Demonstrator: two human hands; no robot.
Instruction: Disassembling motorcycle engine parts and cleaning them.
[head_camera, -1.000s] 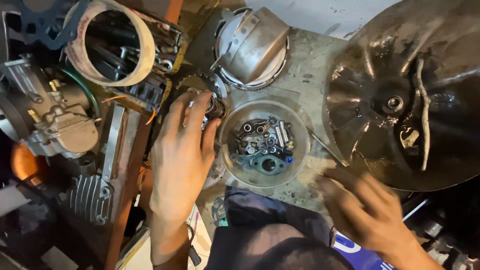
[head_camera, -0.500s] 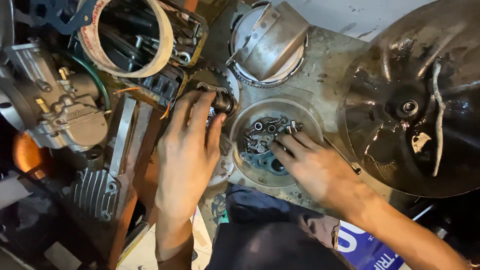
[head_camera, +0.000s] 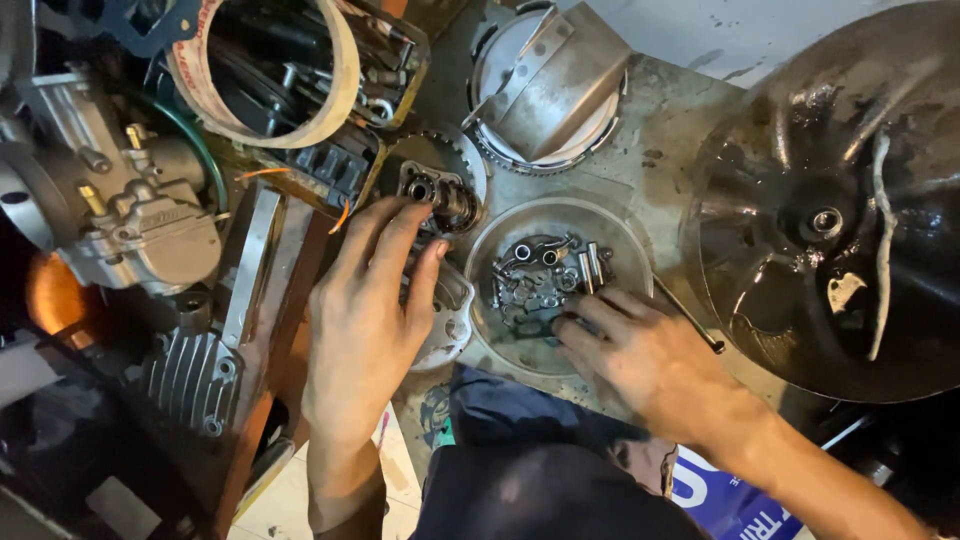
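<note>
A big dark fan wheel (head_camera: 830, 200) fills the right of the counter (head_camera: 660, 110); a grey carburettor (head_camera: 130, 215) sits far left. Between them lies a round clear dish (head_camera: 555, 285) of small metal parts (head_camera: 535, 280). The right hand (head_camera: 650, 355) rests on the dish's near right rim, fingers (head_camera: 590, 325) pressed together and dipping toward the parts just left of them; whether they pinch one is hidden. The left hand (head_camera: 365, 320), fingers slightly spread, touches a small gear piece (head_camera: 440, 195) at its far side.
</note>
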